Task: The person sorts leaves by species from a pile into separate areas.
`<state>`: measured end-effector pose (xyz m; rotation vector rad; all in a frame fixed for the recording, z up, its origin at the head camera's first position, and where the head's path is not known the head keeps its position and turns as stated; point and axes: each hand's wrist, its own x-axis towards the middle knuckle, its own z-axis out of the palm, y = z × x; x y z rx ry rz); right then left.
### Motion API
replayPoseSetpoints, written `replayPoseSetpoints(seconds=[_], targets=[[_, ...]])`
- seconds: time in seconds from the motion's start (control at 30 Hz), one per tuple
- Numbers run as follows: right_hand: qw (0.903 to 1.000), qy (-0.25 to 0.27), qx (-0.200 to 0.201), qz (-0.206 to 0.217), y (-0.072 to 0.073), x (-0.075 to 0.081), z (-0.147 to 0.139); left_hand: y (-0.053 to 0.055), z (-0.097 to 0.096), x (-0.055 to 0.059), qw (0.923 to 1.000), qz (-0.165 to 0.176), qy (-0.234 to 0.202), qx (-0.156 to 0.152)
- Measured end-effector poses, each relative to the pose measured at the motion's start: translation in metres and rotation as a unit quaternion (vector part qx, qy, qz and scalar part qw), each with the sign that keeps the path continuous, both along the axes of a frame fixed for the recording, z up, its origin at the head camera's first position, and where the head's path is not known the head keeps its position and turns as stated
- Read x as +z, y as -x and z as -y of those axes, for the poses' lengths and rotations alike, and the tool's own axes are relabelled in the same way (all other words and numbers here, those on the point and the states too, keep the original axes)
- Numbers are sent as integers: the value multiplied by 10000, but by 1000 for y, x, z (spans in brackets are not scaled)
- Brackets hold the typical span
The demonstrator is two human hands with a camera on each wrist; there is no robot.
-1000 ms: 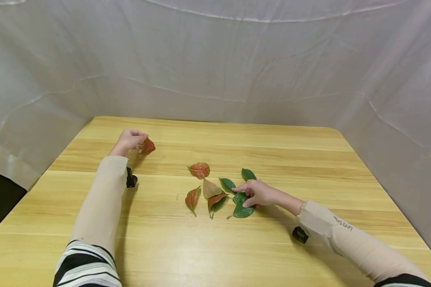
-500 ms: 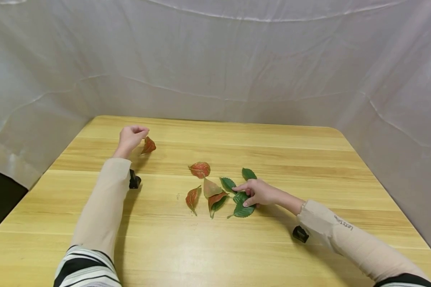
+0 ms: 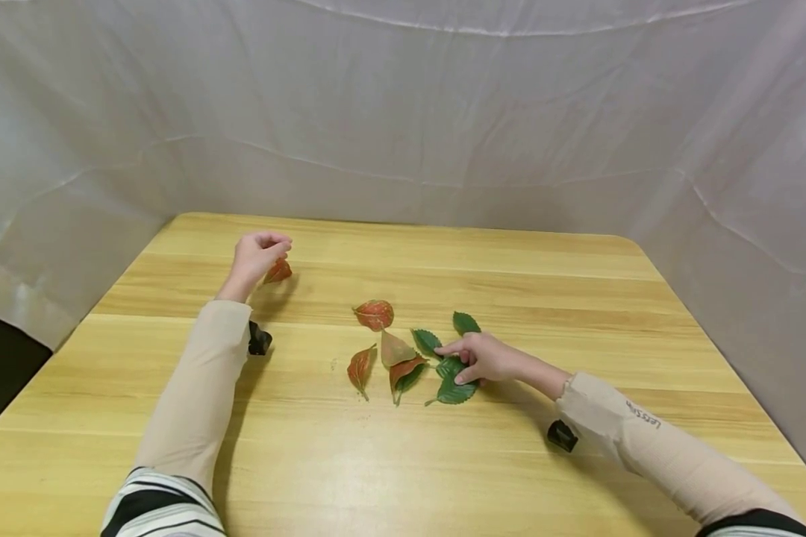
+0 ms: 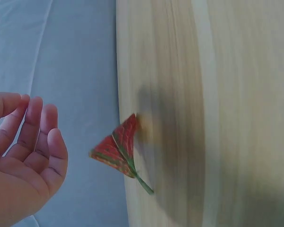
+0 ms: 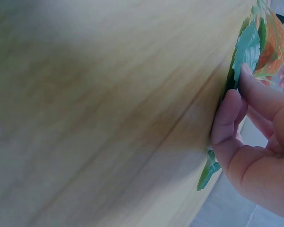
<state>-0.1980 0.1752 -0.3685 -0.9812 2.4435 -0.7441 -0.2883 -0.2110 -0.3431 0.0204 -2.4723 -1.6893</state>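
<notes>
My left hand (image 3: 258, 257) hovers over the far left of the table, its fingers loosely bent and holding nothing. In the left wrist view, its thumb and index fingertip meet, apart from a red leaf (image 4: 118, 149) with a green stem. That red leaf (image 3: 279, 271) lies on the table just beyond the hand, partly hidden by it. My right hand (image 3: 486, 358) rests at the green leaves right of centre. Its thumb lies on a toothed green leaf (image 5: 248, 45), with the other fingers curled at the leaf's edge; the index finger reaches another green leaf (image 3: 426, 341).
Left of the right hand lie a red leaf (image 3: 374, 315), a narrow red leaf (image 3: 360, 368), a pale orange leaf (image 3: 395, 349) and a folded red leaf (image 3: 405, 373) over a green one. A further green leaf (image 3: 466, 322) lies behind the right hand. Pale curtains (image 3: 403, 112) surround the wooden table (image 3: 349, 477).
My left hand has let go of the red leaf and shifted slightly to the right and up, leaving the leaf on the table. The right hand has stayed in place.
</notes>
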Motion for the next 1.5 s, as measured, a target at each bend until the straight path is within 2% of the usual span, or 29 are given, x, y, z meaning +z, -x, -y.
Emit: replayPoseSetpoints(seconds=[0.13,0.27,0.47,0.63,1.0,1.27,1.5], targets=[[10000,-1,14,-5,0,0,-1,-3,-6,1,9996,179,-168,-133],[10000,-22,-27,36,-1,0,-1,-7,-13,3,9991,273,-109,-292],[9999,-56,-86,88,-1,1,0,-12,-23,3,9967,-114,552,-582],[9999,-22,-116,117,-1,1,0,-16,-29,2,9934,-349,768,-774],[9998,-16,-161,154,-1,1,1,-25,-39,1,9899,-430,875,-1030],[9996,-23,-200,189,-1,1,1,-36,-47,4,9857,-402,1070,-1239],[9997,-42,-170,193,-1,1,2,-46,-56,4,9792,-400,1212,-1575]])
